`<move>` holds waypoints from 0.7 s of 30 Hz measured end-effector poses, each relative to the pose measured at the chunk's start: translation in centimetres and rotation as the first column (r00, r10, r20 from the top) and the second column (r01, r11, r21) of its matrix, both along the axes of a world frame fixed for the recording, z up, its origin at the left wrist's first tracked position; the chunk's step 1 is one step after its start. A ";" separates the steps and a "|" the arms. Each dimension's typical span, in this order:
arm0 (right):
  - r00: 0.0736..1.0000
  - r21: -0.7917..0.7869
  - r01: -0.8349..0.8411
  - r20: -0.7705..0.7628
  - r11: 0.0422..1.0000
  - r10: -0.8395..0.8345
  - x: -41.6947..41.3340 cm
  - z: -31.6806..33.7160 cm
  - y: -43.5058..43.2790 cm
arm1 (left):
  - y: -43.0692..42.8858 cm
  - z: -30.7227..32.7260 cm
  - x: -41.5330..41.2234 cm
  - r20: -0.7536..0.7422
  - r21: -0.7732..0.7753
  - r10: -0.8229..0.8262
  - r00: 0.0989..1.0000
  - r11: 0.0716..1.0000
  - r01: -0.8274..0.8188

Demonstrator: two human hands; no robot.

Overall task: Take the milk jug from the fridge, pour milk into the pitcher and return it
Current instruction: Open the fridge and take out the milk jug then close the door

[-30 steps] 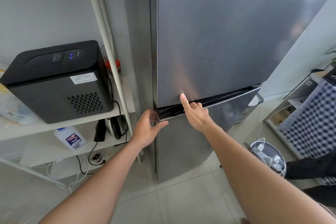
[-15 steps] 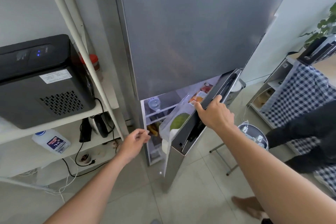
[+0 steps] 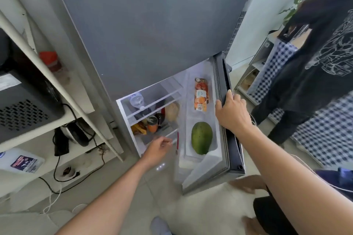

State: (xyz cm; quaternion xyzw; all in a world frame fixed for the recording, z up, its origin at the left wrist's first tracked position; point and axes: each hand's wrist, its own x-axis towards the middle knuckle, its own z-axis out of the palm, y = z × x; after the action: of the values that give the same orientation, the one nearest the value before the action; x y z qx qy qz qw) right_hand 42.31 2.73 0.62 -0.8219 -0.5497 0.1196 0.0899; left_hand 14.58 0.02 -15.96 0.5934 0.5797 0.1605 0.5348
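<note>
Steel-grey lower fridge door point(image 3: 232, 139) is gripped at its top edge by the right hand point(image 3: 230, 112), fingers curled over the rim; door is swung wide open. Left hand point(image 3: 159, 148) is held loosely half-curled, gripping nothing, just in front of the open lower compartment point(image 3: 150, 118). Inside the door, a green melon-like fruit point(image 3: 202, 138) is seated in the lower bin, a juice carton point(image 3: 201, 94) in the bin above it. On the compartment shelves, a clear bottle point(image 3: 136, 101) and jars are seen. Milk jug cannot be identified from this view. Upper fridge door point(image 3: 149, 34) is shut.
</note>
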 end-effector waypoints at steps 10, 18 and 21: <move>0.998 0.058 -0.061 0.005 0.996 0.061 4.2 -1.2 -3.3 | -2.2 -2.6 9.7 0.055 -0.075 -0.191 0.980 0.978 0.195; 0.996 0.120 -0.088 0.005 0.989 0.088 6.1 -1.4 -3.7 | -3.7 -4.7 14.6 0.077 -0.234 -0.199 0.977 0.949 0.212; 0.996 0.121 -0.085 0.007 0.989 0.085 6.4 -1.4 -3.6 | -3.7 -5.7 15.8 0.174 -0.350 -0.001 0.985 0.935 0.062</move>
State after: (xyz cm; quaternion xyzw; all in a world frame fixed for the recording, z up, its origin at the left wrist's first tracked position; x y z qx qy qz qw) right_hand 48.68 -0.89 -0.75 -0.7908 -0.5905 0.0887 0.1341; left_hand 30.40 -3.63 -21.65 0.4807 0.5415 0.0952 0.6831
